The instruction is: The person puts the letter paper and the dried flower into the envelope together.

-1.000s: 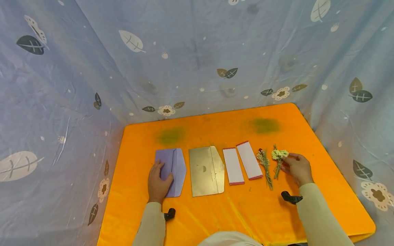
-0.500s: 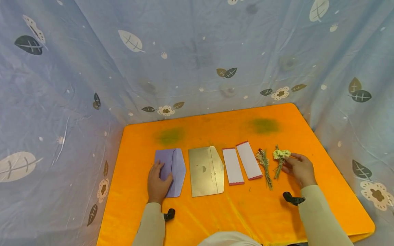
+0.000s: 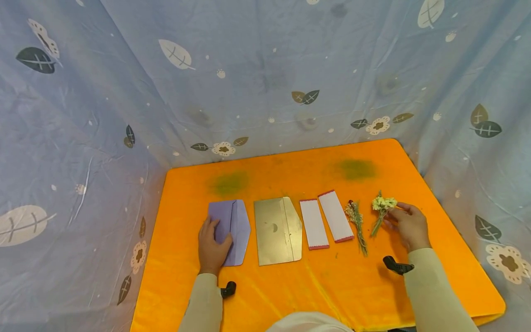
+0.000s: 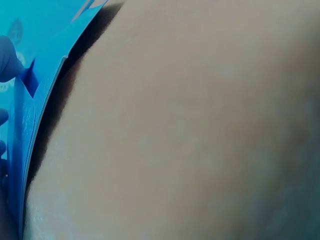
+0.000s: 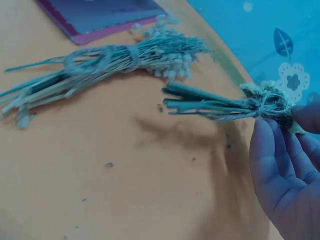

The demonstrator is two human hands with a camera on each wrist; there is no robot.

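At the left of the table, my left hand [image 3: 213,246] rests on a purple envelope [image 3: 240,233] with its flap toward the right. The left wrist view catches that envelope [image 4: 50,37] at its left edge, with parts of the fingers on it. My right hand [image 3: 410,227] pinches a small bunch of dried yellow flowers [image 3: 383,203] between thumb and fingers. In the right wrist view this bunch [image 5: 225,106] is tied with twine, its stems pointing left, held above the table. Another dried flower bunch [image 3: 358,226], with a red bloom, lies just left of it.
A gold envelope [image 3: 271,233] lies right of the purple one. Two white cards with red ends follow, a left card [image 3: 315,225] and a right card [image 3: 337,216]. The orange table [image 3: 286,295] is enclosed by patterned blue curtains [image 3: 265,60].
My right hand has drawn the yellow flower bunch slightly to the right and farther from the other bunch. The left hand stays on the purple envelope.
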